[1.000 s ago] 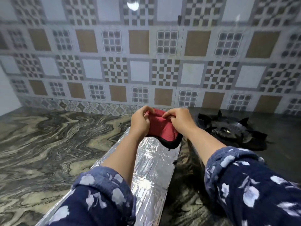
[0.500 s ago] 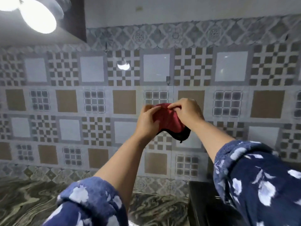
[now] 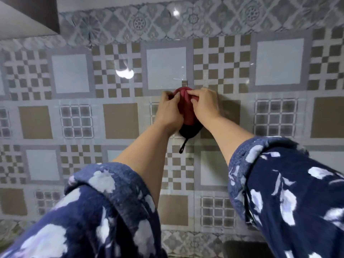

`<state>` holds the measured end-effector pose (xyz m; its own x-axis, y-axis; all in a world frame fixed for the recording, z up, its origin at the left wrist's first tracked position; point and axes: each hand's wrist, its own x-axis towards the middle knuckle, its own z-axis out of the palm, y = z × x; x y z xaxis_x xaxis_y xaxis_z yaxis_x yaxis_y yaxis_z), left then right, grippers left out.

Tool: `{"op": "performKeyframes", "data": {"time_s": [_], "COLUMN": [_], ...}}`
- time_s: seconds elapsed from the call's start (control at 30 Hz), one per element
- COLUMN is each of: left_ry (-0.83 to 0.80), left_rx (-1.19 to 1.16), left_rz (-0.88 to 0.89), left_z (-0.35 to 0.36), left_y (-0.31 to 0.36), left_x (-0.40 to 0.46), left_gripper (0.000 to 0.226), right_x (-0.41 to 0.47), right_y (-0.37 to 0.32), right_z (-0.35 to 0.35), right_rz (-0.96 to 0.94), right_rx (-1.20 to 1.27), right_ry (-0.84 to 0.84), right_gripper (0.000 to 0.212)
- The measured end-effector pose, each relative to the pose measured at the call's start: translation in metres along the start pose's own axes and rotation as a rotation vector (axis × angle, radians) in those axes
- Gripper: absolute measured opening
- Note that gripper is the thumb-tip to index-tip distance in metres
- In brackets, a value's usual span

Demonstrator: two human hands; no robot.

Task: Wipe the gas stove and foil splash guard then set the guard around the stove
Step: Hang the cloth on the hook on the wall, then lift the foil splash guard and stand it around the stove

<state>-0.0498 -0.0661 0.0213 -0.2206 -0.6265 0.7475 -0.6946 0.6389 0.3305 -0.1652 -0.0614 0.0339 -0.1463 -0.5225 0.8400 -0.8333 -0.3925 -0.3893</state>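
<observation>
A red cloth with a black edge and a dangling black loop is held up against the tiled wall at about eye height. My left hand grips its left side and my right hand pinches its top and right side. A small hook or tab shows on the wall just above the cloth. Only a dark corner of the gas stove shows at the bottom edge. The foil splash guard is out of view.
The patterned tile wall fills the view. A dark cabinet corner juts in at the top left. A sliver of marbled countertop appears at the bottom left. My blue flowered sleeves cover the lower frame.
Both hands have lifted the red cloth from above the foil guard on the counter up to the wall near the hook. My view has tilted upward, so the guard and most of the stove left the frame.
</observation>
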Motion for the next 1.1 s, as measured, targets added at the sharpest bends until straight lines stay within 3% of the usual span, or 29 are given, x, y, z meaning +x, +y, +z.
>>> {"op": "performKeyframes", "data": {"time_s": [0.1,0.2,0.33,0.43,0.53,0.73,1.1], "left_ry": [0.015,0.003,-0.070,-0.189,-0.296,-0.424,-0.513], "left_rx": [-0.094,-0.096,-0.038,-0.002,0.040,0.057,0.123], "left_rz": [-0.036,-0.082,-0.128,-0.184,-0.280,-0.544,-0.997], "left_z": [0.002,-0.006,-0.025,-0.046,-0.069,-0.134,-0.235], "left_y": [-0.003,-0.005,-0.009,-0.015,-0.022,-0.042,-0.085], "left_x": [-0.013,-0.028,-0.072,-0.120,-0.174,-0.324,-0.578], "left_gripper": [0.059,0.064,0.059,0.047,0.037,0.040,0.036], "right_x": [-0.012,-0.029,-0.062,-0.096,-0.140,-0.255,-0.503], "right_y": [0.004,0.000,-0.012,-0.033,-0.057,-0.135,-0.240], "right_z": [0.001,-0.002,-0.019,-0.034,-0.042,-0.035,0.025], "right_rz": [0.025,0.170,0.056,0.011,0.073,0.121,0.089], "right_rx": [0.011,0.121,-0.081,-0.195,-0.088,0.078,0.257], "right_ry": [-0.046,0.010,-0.135,-0.205,-0.381,-0.847,-1.304], "right_gripper": [0.036,0.029,0.039,0.035,0.027,0.027,0.027]}}
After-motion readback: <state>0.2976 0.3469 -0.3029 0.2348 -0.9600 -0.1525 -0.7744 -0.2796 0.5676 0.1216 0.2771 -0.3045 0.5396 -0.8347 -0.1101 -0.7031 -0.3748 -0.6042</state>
